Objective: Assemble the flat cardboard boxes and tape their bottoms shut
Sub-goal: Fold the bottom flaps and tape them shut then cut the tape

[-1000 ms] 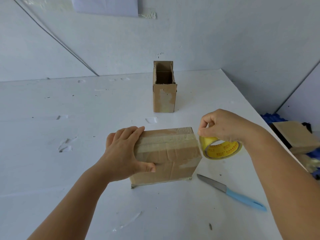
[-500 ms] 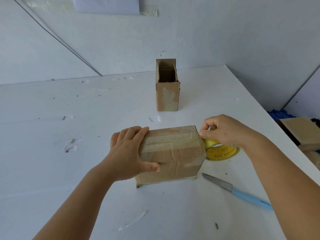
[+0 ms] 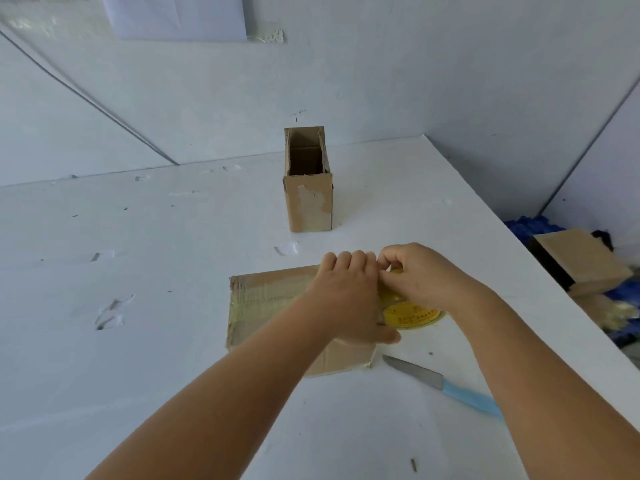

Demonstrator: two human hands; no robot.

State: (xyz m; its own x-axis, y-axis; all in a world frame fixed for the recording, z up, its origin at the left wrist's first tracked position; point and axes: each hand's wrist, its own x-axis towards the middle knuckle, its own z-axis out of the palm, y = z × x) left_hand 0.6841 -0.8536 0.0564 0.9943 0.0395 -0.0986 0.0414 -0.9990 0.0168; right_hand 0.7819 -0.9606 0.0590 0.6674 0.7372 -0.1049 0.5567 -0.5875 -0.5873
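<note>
On the white table (image 3: 173,341), both hands met at the near cardboard box's (image 3: 270,306) right end.
The left hand (image 3: 349,299) had slid rightward, fingers flat on top; the right hand (image 3: 422,275) pinched the yellow tape roll (image 3: 414,315) beside it.

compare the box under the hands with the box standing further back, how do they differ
The near box lies low and wide, its taped face up; the far box stands tall and narrow with its top open. The left hand rests on the near box; nothing touches the far box. Both are brown cardboard on the white table.
</note>
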